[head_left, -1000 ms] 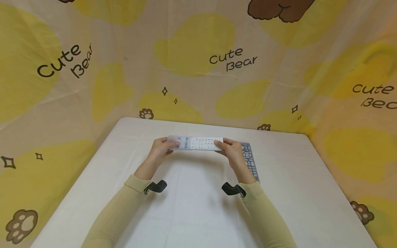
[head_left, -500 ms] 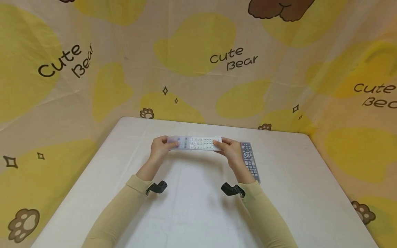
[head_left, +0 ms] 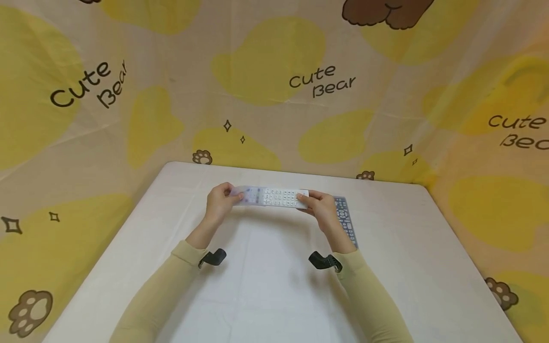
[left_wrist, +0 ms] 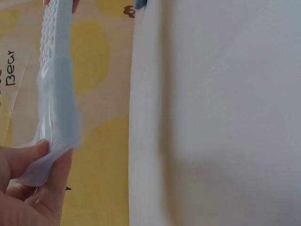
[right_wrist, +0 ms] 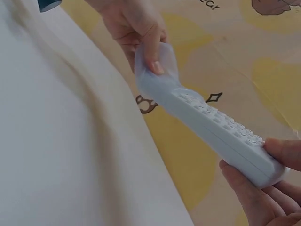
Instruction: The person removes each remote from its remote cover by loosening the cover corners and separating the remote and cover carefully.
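A white remote control (head_left: pixel 282 197) is held level above the table, its rows of buttons facing up. A translucent bluish silicone cover (head_left: pixel 250 195) wraps its left part. My left hand (head_left: pixel 219 204) pinches the loose end of that cover between thumb and fingers. In the left wrist view the cover (left_wrist: pixel 57 103) bends beyond the remote's end, near my thumb. At the bare right end, my right hand (head_left: pixel 320 209) grips the remote, thumb on the button face and fingers beneath. The right wrist view shows the remote's side (right_wrist: pixel 225 141) uncovered.
A grey-blue remote (head_left: pixel 345 221) with pale buttons lies on the white table (head_left: pixel 266 295), partly hidden behind my right hand and wrist. A yellow patterned cloth (head_left: pixel 274 95) hangs along the table's back and sides. Black wrist cameras (head_left: pixel 213 257) sit at both cuffs.
My left hand has shifted slightly left and up, with the cover's end lifted and bent in its pinch. My right hand stays nearly in place on the remote.
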